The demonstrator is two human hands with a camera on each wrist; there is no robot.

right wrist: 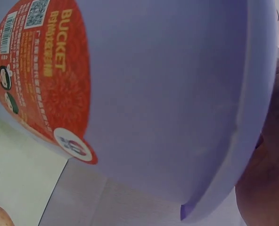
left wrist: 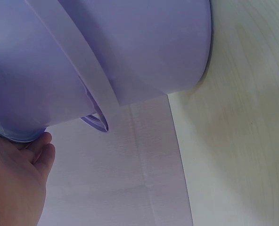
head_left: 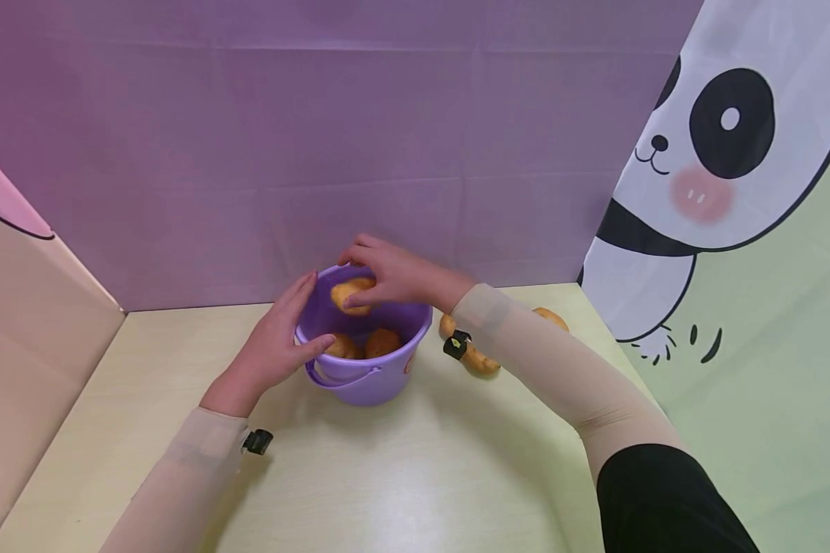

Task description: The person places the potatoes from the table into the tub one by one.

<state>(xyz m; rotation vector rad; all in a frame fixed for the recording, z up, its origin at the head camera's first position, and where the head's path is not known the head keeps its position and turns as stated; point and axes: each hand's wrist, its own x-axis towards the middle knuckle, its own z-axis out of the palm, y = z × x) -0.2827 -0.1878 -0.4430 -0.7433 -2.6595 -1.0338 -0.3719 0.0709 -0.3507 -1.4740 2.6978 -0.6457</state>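
Note:
A purple bucket (head_left: 370, 384) with a red label (right wrist: 45, 70) stands on the table near the back wall. My left hand (head_left: 273, 346) holds its left rim, the thumb reaching over the near edge. In the left wrist view, the fingers (left wrist: 44, 160) lie at the rim. Over the bucket's mouth, my right hand (head_left: 397, 273) holds a potato (head_left: 349, 296) between thumb and fingers; the fingertips' contact is partly hidden. At the bottom lie two more potatoes, one (head_left: 343, 347) on the left and another (head_left: 383, 342) beside it. The bucket's handle (head_left: 342, 382) hangs on the near side.
Right of the bucket, potatoes lie on the table (head_left: 387, 476): one (head_left: 480, 362) in front, one (head_left: 447, 326) behind it, and another (head_left: 551, 316) partly behind the right forearm. A purple cloth wall (head_left: 360, 138) rises close behind; a panda-printed panel (head_left: 705, 192) stands on the right.

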